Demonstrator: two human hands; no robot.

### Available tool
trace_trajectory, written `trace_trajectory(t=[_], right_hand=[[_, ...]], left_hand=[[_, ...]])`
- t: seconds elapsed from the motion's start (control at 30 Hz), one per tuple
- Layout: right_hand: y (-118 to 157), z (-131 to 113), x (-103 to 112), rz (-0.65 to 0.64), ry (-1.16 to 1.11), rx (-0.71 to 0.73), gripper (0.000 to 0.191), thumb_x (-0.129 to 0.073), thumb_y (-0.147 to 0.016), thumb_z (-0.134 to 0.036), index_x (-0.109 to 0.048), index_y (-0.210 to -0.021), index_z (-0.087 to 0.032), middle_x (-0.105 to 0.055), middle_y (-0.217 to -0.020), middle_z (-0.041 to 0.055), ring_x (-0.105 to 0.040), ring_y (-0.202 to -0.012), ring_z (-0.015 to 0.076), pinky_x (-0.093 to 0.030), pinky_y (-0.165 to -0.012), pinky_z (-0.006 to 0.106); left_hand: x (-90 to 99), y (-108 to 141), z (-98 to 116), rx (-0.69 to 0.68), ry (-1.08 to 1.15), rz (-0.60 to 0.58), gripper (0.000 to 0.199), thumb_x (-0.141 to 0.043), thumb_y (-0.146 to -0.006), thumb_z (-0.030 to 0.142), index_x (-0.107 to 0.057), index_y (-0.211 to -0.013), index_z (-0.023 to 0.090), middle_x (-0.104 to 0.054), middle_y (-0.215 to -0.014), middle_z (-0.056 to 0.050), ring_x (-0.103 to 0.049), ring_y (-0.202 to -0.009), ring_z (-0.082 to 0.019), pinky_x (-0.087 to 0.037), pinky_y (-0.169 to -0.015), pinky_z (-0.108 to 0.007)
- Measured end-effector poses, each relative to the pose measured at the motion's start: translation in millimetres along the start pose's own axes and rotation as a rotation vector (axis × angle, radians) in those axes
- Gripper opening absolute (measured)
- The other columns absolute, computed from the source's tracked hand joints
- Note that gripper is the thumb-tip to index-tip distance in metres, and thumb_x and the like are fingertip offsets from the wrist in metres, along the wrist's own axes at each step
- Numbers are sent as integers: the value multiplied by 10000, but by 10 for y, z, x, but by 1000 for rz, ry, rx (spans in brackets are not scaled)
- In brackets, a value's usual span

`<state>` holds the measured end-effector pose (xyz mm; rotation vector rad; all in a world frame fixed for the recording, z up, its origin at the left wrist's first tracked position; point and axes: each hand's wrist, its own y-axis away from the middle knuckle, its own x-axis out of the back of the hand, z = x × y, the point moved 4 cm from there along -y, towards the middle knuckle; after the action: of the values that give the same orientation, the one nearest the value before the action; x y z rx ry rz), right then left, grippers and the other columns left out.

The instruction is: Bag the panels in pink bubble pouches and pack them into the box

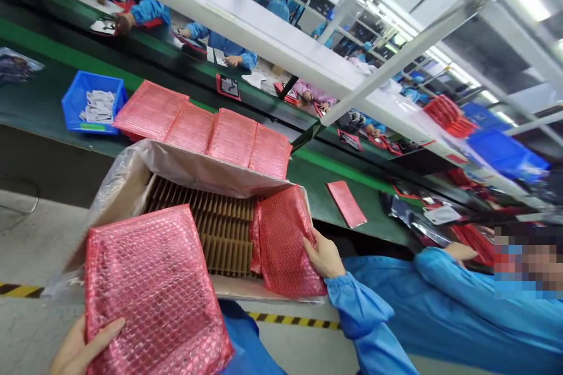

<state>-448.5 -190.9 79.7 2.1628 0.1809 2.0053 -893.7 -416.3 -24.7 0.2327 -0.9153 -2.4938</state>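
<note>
My left hand [90, 348] grips a large red bubble-wrap bag [153, 287] by its lower left edge, thumb on top, in front of the box. At the box's right end, my right hand [324, 254] is closed on the edge of another red bubble-wrap bag [285, 240], which lies partly over the opening. The open cardboard box [132, 179] has a clear plastic liner folded over its rim. Rows of brown cardboard dividers [220, 222] fill its inside, partly covered by both bags.
Stacks of red bubble-wrap bags [233, 135] lie behind the box, beside a blue bin [70, 99] of small white pieces. One red pouch [346, 204] lies on the green bench. A co-worker in a blue sleeve [387, 287] is close on my right. A slanted metal post [378, 70] crosses above.
</note>
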Motion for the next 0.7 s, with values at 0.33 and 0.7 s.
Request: trace_trajectory(t=[0.33,0.7], right_hand=[[-379,-833,-926,-233,260,-43,629,-457,-876,-133,-250,-1452,13,-677,-952,225,-666,-891,334,-505,-760,394],[-110,-754,-1252,-343,376,71,673,-324,-982,-163,86,-1429,127,-674,-911,231,-678,-880,284,-534,-774,380]], left_hand=[[18,-41,11,103,25,-42,695,-799,-468,632,-659,-964,165,-733,-963,-81,-665,-893,-326,-585,-767,-364],[-272,278,350,53,139,2,598,-809,-496,619,-712,-885,175,-739,-951,-69,-652,-941,-306,-562,-840,-336]])
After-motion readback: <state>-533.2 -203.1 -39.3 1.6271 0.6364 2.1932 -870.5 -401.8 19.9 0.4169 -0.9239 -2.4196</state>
